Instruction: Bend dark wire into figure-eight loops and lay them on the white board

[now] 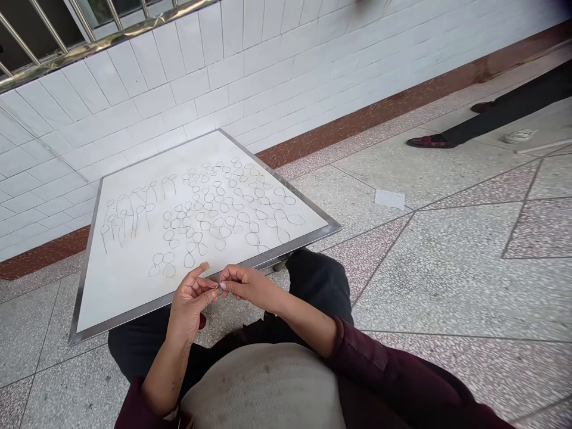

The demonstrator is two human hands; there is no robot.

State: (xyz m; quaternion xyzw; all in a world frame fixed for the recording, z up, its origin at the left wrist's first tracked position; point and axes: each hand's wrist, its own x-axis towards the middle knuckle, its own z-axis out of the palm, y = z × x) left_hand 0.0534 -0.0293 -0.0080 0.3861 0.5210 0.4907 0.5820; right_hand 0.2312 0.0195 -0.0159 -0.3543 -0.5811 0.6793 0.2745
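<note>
We've got L hand [187,301] & R hand [249,287] pinched on a tiny item [218,287] at nr edge of tabletop [120,292], w/ thin loops [223,205] atop it.

I have a tiny, thin piece [218,286], perhaps wire, pinched between the fingertips of my left hand [187,301] and right hand [248,285]. It shows beside the white board's [116,292] near edge, mostly covered by my fingers, its exact shape too small to tell.
</note>
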